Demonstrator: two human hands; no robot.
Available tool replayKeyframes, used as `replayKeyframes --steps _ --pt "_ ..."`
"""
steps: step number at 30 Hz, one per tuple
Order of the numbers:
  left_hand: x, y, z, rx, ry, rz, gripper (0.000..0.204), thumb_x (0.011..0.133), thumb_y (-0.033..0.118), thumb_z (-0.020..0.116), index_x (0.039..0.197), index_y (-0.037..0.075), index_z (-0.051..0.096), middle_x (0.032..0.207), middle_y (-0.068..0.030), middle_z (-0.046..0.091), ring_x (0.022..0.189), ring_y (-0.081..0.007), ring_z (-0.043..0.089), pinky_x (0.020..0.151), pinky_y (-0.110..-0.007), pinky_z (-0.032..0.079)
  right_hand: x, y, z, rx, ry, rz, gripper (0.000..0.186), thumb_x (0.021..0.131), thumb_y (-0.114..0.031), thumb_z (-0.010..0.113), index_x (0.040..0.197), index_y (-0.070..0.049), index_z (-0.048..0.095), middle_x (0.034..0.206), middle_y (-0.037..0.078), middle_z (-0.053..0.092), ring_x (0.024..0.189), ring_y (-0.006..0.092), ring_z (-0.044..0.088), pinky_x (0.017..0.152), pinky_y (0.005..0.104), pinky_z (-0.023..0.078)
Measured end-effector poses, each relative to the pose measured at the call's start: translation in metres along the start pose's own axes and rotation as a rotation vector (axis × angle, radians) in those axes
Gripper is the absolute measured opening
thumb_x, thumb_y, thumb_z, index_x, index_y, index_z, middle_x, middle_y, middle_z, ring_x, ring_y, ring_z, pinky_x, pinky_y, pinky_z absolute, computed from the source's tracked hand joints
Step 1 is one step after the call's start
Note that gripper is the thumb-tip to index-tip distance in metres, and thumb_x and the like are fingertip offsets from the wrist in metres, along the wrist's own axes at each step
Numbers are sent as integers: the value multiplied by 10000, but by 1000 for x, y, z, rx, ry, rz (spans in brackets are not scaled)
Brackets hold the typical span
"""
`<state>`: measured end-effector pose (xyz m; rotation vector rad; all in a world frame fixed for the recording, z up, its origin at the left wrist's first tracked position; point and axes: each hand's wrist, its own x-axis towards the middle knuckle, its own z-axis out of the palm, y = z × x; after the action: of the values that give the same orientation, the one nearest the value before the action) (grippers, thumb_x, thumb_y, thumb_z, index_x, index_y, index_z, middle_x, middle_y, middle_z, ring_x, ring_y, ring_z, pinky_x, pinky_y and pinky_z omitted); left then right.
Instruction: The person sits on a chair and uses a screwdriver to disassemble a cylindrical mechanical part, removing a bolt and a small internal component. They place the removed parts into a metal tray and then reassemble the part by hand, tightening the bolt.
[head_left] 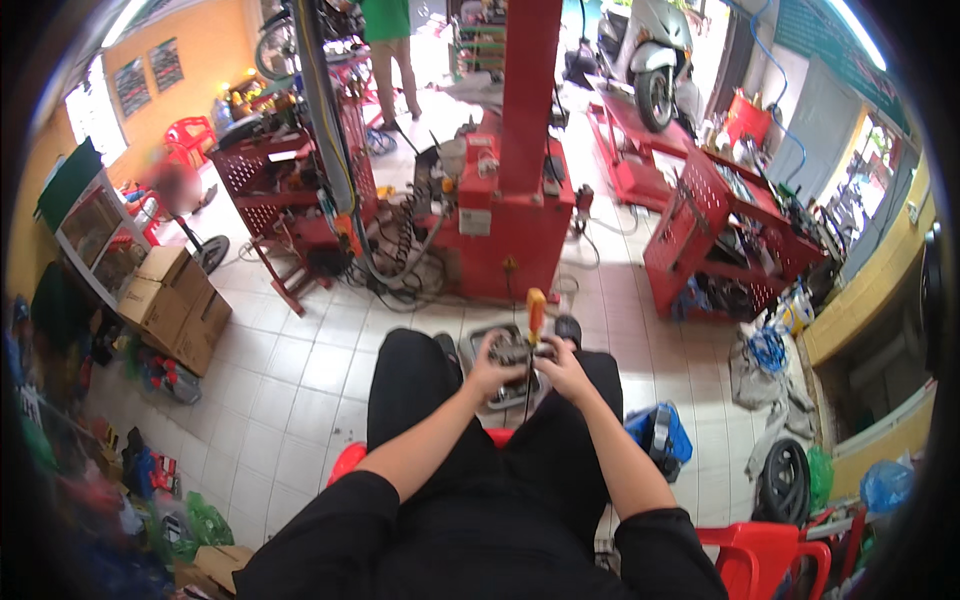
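Note:
Between my knees, my left hand (485,378) is closed around a small grey metal part (511,352), whose exact kind is too small to make out. My right hand (566,372) is closed beside it, its fingers at the shaft of a screwdriver. That screwdriver stands about upright, its orange-yellow handle (536,312) on top and its thin dark shaft running down between my hands. Beneath them a grey metal tray (499,403) lies on the floor, partly hidden by my hands and the part; its contents are unclear.
A red lift post with its base (510,240) stands ahead, cables and hoses around it. Red perforated workbenches (690,225) flank it. Cardboard boxes (175,300) are at left, a blue bag (660,440) by my right leg, a red chair (755,560) behind right. Someone in green (388,25) stands far off.

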<state>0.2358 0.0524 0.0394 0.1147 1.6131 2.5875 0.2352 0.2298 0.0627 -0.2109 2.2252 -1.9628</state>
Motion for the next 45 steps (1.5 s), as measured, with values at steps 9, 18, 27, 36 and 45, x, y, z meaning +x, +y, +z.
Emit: replayKeyframes --steps 9,18,27,36,45 --pt "16 11 -24 -282 201 -96 643 652 -109 735 1199 60 441 996 -79 617 903 -211 626 801 -361 528 -9 5 15 -455 -165 156 523 880 -316 601 1262 21 480 1061 250 644 954 318 649 820 374 501" --pt "18 21 -25 -170 300 55 519 678 -74 744 1106 62 485 964 -46 614 894 -153 607 816 -302 494 -12 2 16 -452 -95 91 454 886 -249 604 1224 34 499 1006 227 656 917 302 654 775 369 510" --pt "6 19 -16 448 3 230 728 602 -13 797 1204 103 403 1104 -45 552 1028 -159 559 907 -307 469 -8 -47 9 31 273 -411 414 856 -103 584 1257 -39 502 951 95 617 842 160 596 749 273 466" --pt "-10 24 -2 1003 -259 491 598 620 140 765 1150 72 498 982 -154 602 968 -363 581 832 -419 461 -38 -107 -3 -1413 -32 -139 240 758 -183 619 979 -88 635 967 130 670 889 304 650 713 437 501" --pt "-14 26 6 1245 -382 774 515 702 38 630 1194 112 497 1026 -68 594 1041 -239 552 935 -373 377 -24 -42 -10 -1248 -108 99 216 777 -233 656 929 -80 671 870 179 680 861 336 661 745 425 519"
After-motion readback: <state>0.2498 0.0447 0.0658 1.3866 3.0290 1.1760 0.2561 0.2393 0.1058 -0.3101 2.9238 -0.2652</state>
